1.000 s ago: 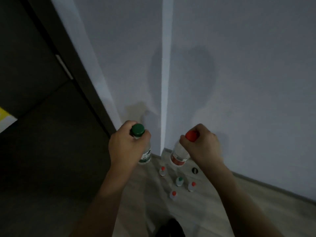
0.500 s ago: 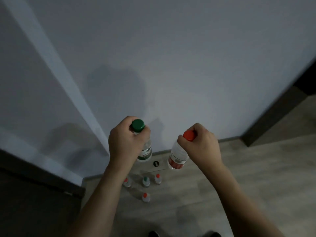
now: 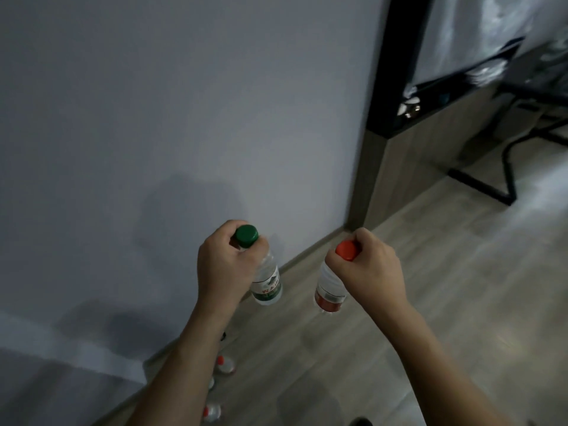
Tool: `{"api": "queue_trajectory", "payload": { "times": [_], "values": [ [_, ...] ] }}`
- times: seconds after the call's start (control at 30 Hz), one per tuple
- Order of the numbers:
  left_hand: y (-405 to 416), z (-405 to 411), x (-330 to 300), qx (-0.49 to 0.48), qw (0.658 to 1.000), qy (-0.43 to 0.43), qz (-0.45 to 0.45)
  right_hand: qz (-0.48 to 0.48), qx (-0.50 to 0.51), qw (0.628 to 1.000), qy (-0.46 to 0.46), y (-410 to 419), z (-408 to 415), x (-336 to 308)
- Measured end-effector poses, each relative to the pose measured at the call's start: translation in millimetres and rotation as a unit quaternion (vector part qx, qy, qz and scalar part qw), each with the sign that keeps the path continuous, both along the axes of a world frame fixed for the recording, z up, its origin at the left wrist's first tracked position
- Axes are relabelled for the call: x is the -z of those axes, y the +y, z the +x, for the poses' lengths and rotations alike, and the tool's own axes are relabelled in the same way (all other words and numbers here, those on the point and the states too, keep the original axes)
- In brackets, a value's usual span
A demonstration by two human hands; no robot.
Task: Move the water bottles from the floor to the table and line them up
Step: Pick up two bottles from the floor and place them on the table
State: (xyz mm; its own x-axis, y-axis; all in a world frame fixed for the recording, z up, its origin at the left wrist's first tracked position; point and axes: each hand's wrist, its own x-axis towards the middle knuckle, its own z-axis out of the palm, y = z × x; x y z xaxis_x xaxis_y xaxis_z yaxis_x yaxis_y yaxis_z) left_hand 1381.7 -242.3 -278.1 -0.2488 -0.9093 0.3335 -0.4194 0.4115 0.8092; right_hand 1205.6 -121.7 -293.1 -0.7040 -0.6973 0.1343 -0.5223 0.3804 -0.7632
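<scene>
At frame centre, the left hand [image 3: 226,269] grips a clear plastic green-capped water bottle [image 3: 264,279] by its neck; the right hand [image 3: 367,272] grips a clear red-capped water bottle [image 3: 330,287] likewise. More bottles [image 3: 224,364] stand on the floor [image 3: 430,287], lower left. Carry both upright without swinging toward the dark surface [image 3: 522,84], upper right.

Open floor to the right, wall and bottles to the left

The wood floor [image 3: 430,302] lies bare ahead and rightward toward the black-framed table [image 3: 522,87], whose legs [image 3: 479,182] stand on the floor near the cabinet [image 3: 399,167]. The grey wall [image 3: 184,118] closes the left side; bottles on the floor [image 3: 226,365] stand along its foot, partly hidden under the left forearm [image 3: 190,348].
</scene>
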Motion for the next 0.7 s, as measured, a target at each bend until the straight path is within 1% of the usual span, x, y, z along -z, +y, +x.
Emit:
{"api": "queue_trajectory", "payload": {
  "times": [0.2,0.37,0.57,0.7],
  "values": [
    [25.9,-122.2,-9.5,0.060,0.998,0.018,-0.002,-0.021,0.064,0.998,0.010,53.8,-103.5,-5.6],
    [48.3,-210.1,-18.6,0.121,0.992,0.028,-0.001,-0.027,0.134,0.990,0.020,90.4,-173.6,-12.8],
    [63.9,-298.5,-21.4,0.202,0.979,0.038,0.009,-0.032,0.212,0.976,0.022,117.2,-242.9,-13.4],
    [60.9,-359.0,-14.3,0.240,0.970,0.035,0.029,-0.033,0.234,0.971,0.012,124.2,-292.9,-10.5]
  ]
}}
